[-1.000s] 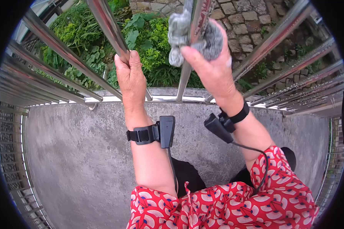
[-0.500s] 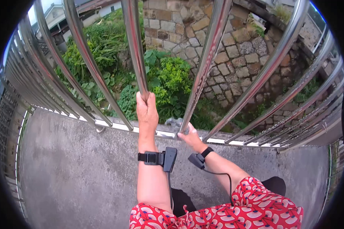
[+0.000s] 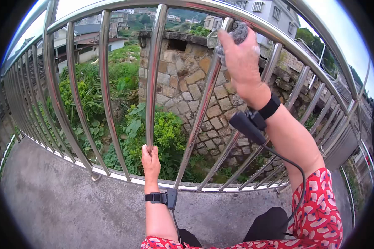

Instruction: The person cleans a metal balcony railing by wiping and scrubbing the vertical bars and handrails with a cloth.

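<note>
My left hand (image 3: 150,162) is wrapped around a shiny metal railing bar (image 3: 153,83), low down near the bottom rail. High up on the right, my right hand (image 3: 243,62) presses a grey steel wool pad (image 3: 239,32) around the top of another railing bar (image 3: 204,99), just under the top rail (image 3: 187,6). Paler grey material shows on the far side of that bar, and white foam is on the hand. Water drops or suds speckle the bar's lower part. Each wrist wears a black strap with a small device and a cable.
The metal railing curves around in front, standing on a grey concrete floor (image 3: 70,186). Beyond it are green plants (image 3: 166,133), a stone wall (image 3: 195,83) and houses (image 3: 274,14). My knees, in black, are close below.
My right hand has risen from the foot of the bar to its top with the steel wool. My left hand still grips its bar. The camera view has tilted up.
</note>
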The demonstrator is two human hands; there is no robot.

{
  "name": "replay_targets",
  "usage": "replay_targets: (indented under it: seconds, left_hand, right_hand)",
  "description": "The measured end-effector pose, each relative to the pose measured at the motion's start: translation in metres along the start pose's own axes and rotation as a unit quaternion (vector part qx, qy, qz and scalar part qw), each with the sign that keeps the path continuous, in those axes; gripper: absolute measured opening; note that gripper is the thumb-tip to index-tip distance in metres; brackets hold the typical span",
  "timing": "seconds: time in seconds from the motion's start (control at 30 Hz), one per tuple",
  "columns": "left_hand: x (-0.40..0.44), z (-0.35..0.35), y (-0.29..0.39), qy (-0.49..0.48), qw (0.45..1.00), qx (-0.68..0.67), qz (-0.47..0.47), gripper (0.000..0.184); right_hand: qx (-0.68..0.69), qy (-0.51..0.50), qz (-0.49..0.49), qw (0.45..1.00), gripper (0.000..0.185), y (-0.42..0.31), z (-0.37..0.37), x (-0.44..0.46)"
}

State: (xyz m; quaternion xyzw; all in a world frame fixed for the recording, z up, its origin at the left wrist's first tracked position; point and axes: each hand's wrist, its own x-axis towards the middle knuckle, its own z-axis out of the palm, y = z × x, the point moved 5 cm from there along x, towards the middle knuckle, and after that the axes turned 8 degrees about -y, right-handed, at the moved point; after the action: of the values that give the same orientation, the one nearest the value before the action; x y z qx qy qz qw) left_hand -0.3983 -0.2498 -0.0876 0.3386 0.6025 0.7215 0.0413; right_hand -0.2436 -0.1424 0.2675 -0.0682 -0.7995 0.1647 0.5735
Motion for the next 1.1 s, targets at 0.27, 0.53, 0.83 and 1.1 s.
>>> replay_targets:
  seconds: [0.27, 0.53, 0.83, 1.1]
  left_hand:
    - [0.003, -0.001, -0.008, -0.005, 1.000, -0.007, -0.016, 0.027]
    - [0.007, 0.001, -0.019, -0.006, 0.998, -0.060, -0.006, 0.043]
    - [0.006, -0.003, -0.004, -0.042, 0.993, -0.093, -0.064, 0.059]
    - [0.006, -0.001, -0.012, -0.057, 0.989, -0.123, -0.066, 0.058]
  right_hand:
    - [-0.329, 0.057, -0.239, 0.912, 0.068, -0.007, 0.025, -0.053]
    - [-0.497, 0.078, -0.464, 0.729, 0.043, 0.015, 0.018, -0.068]
    - [-0.487, -0.408, -0.367, 0.680, 0.035, 0.023, 0.082, -0.162]
    - [-0.502, -0.584, -0.284, 0.572, 0.028, 0.108, 0.171, -0.375]
